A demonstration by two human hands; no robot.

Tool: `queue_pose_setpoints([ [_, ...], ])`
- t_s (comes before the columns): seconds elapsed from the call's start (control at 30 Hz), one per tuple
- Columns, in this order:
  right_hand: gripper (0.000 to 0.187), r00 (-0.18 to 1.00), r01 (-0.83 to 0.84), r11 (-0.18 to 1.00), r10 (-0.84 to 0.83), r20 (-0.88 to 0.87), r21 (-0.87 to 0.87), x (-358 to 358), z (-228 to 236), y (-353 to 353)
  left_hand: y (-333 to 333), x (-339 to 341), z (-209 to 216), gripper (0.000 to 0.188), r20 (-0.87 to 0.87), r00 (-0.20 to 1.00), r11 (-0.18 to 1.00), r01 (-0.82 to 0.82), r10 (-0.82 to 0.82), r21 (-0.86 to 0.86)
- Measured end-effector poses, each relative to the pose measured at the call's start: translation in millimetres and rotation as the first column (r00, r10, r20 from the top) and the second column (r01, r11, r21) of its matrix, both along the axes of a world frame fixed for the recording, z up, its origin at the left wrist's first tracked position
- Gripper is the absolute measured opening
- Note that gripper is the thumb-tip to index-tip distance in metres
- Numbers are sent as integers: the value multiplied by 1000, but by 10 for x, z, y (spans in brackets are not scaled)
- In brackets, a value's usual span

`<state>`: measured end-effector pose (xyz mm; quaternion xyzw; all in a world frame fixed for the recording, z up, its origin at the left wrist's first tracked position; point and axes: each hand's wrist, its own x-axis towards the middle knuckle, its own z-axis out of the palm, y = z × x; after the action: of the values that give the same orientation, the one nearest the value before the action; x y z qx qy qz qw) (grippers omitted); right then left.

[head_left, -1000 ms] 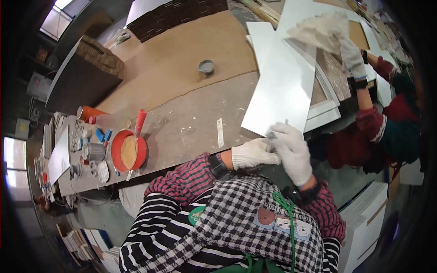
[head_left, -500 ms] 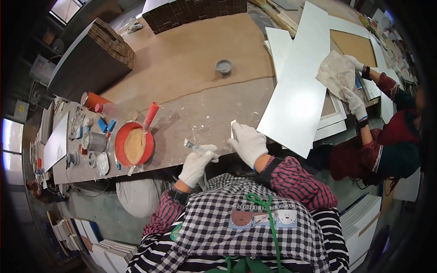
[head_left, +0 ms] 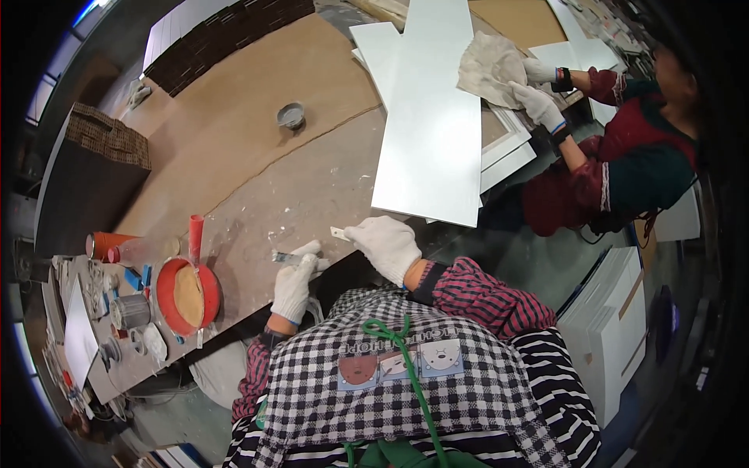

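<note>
My left hand (head_left: 293,290), in a white knit glove, is closed over the front edge of the worktable (head_left: 257,226). A short, flat grey piece (head_left: 284,256) with pale smears pokes out beyond its fingers; its exact kind I cannot make out. To its right, my gloved right hand (head_left: 385,248) is closed around a flat cream strip (head_left: 339,233) with what looks like a small hole near the end. The fingers hide the rest of both pieces. Left of my hands, a red pan (head_left: 165,290) holds tan paste, and a red handle (head_left: 196,234) stands up from it.
White panels (head_left: 429,140) lie crossed at the right, one corner overhanging near my right hand. Beyond them a co-worker's gloved hands (head_left: 537,101) hold a beige cloth (head_left: 490,69). A grey bowl (head_left: 290,116) sits on brown board. Dark stacked panels (head_left: 94,175) stand left; white panels (head_left: 601,327) lean lower right.
The view has turned to the right, so the table and pan appear shifted left and tilted. My right hand's strip now points left rather than upward. Both hands keep their pieces.
</note>
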<state>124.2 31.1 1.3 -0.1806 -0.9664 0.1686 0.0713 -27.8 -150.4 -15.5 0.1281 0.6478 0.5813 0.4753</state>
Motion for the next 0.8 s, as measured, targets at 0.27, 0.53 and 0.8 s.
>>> queue_pose_setpoints([
  [0.27, 18, 977, 198, 961, -209, -41, -191, 173, -86, -67, 485, 140, -67, 50, 60, 957, 959, 281, -283, 38],
  [0.53, 39, 963, 243, 916, -266, -31, -321, 194, -159, -69, 521, 188, 48, 47, 92, 966, 970, 244, -242, -1],
  [0.8, 27, 989, 27, 731, -121, -90, -682, 1254, -138, 233, 804, 210, 261, 41, 85, 996, 994, 19, -28, 108],
])
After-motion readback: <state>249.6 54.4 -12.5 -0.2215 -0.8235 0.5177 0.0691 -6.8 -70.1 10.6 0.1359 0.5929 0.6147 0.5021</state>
